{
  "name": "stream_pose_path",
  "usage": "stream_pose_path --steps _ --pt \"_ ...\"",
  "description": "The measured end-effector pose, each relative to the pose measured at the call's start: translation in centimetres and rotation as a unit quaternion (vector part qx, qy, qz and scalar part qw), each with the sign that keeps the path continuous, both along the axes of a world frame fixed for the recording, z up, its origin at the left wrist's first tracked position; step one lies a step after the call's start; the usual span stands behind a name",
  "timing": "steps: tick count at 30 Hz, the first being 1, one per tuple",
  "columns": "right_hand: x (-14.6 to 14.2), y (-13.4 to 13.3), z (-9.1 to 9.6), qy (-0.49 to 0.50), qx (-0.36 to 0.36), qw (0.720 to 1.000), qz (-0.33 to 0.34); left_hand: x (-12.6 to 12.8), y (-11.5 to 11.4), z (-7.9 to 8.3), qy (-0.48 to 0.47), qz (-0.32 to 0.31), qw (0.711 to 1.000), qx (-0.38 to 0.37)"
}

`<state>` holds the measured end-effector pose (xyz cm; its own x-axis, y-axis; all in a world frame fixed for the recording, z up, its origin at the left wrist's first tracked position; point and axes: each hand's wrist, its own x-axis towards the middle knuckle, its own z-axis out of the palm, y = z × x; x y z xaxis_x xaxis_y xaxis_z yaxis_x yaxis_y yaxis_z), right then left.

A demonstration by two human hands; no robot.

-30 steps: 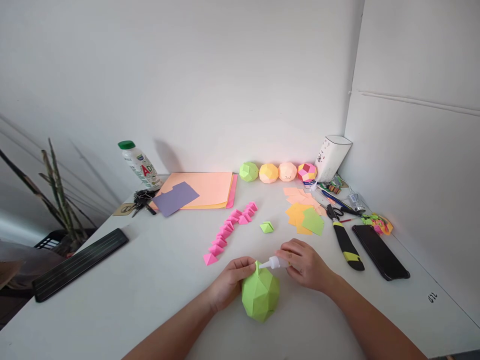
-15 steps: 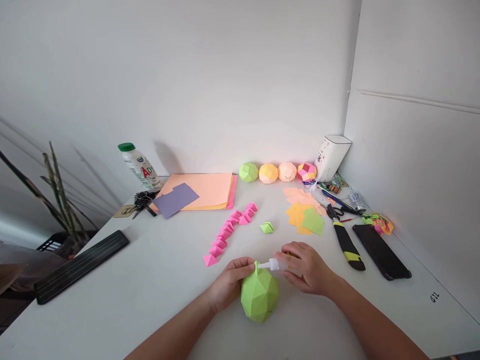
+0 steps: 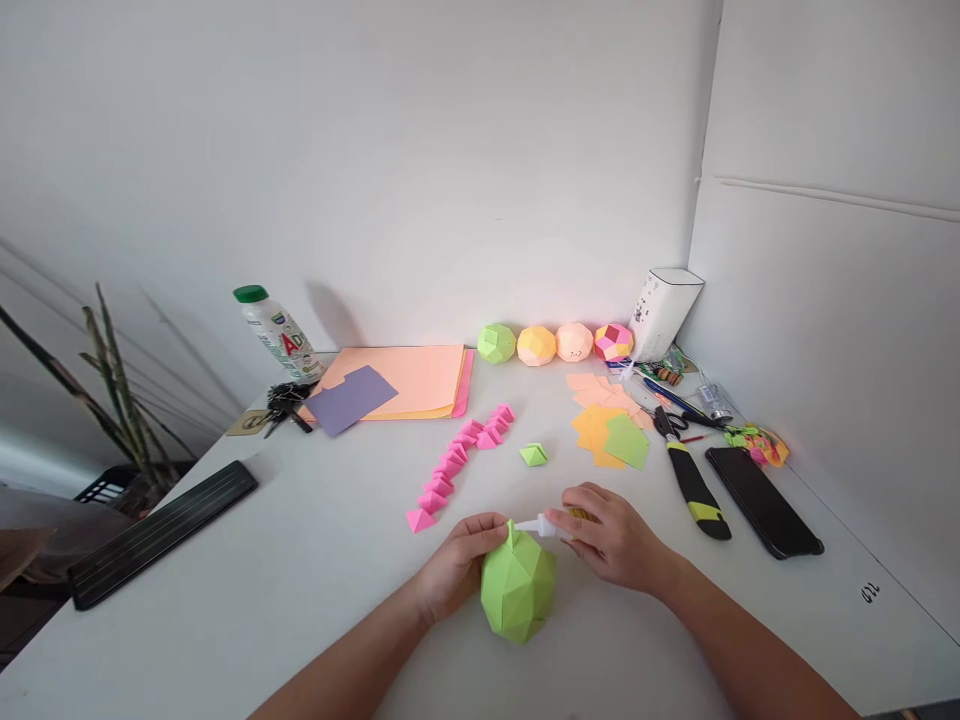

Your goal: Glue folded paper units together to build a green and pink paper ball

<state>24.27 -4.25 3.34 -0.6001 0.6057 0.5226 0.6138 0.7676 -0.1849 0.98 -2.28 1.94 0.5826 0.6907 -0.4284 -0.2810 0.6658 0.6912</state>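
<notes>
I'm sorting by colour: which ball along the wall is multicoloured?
The rightmost ball, mixing pink, red and yellow; the green ball, yellow-orange ball and peach ball lack that mix.

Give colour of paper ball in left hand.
The paper ball is light green, clearest in head view.

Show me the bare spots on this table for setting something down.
A wide bare patch of table lies between the black bar, purple sheet and left hand. A smaller one lies between the right forearm and phone. The right rear is crowded with cut paper, pens and a black-and-yellow tool.
</notes>
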Motion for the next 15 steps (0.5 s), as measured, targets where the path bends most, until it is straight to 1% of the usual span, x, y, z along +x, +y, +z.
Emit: stream_pose_path --steps 4,12,15 --pt "-0.15 -0.04 -0.26 -0.001 0.024 1.000 -0.006 -0.01 -0.05 -0.05 0.000 0.000 1.000 0.000" --pt "-0.55 -0.09 -0.73 -0.008 0.035 0.999 -0.041 -0.03 0.04 -0.07 0.000 -0.004 1.000 0.005" --pt "-0.71 -0.16 -0.77 -0.007 0.050 0.997 -0.050 -0.05 0.02 -0.05 -0.002 -0.007 1.000 0.004"
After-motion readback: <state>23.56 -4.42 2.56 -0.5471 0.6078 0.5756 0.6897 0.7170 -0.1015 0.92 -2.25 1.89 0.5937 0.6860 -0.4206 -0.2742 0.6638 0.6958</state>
